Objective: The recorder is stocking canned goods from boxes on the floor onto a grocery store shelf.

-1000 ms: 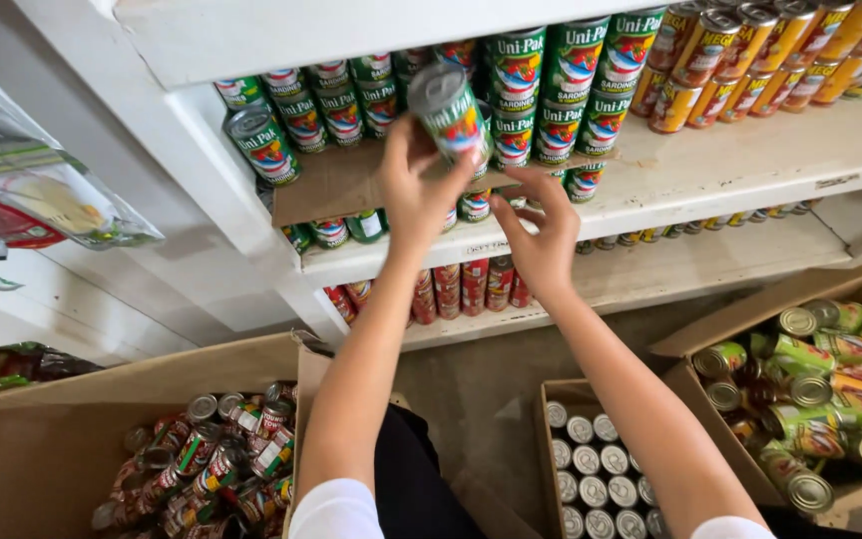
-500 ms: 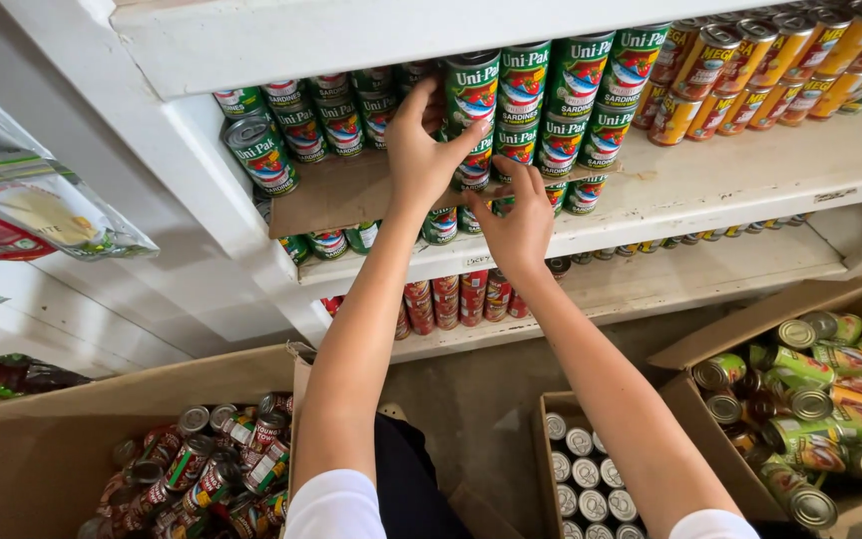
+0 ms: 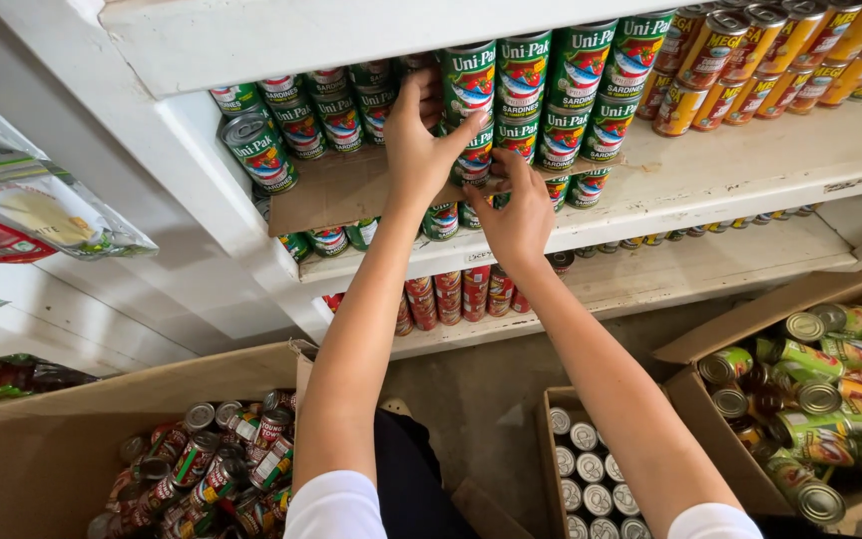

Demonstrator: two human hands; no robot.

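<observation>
At the far left we see clear plastic packets (image 3: 22, 215) hanging beside the white shelf upright, and below them an open brown cardboard box of loose mixed tins (image 3: 207, 464). On the white painted shelf (image 3: 750, 165), a tilted green-labelled round tin (image 3: 259, 152) leans at the left end of a row of like tins standing on a brown cardboard sheet (image 3: 336, 195).

Our left hand (image 3: 419, 150) reaches up to the stack, its fingers going behind and its thumb pressing the front of a green-labelled cylindrical metal fish tin (image 3: 471, 85) in the upper tier; the hand is closed around that tin, though the fingers are partly hidden. Our right hand (image 3: 521, 215) sits just below and to the right, fingertips touching the lower green tin (image 3: 475, 165) and the front edge of the cardboard sheet; we cannot tell whether it truly grips or only steadies.

We judge these tins stiff, fairly heavy for their size and smooth-sided, so slippery; the safest hold is around the curved wall, thumb opposite fingers, as the left hand has it. The upper tin lies inside that grasp, standing upright in the stack.

Further right stand orange-and-red labelled tins (image 3: 750, 60), and below right another open cardboard box of green tins (image 3: 830, 399).
</observation>
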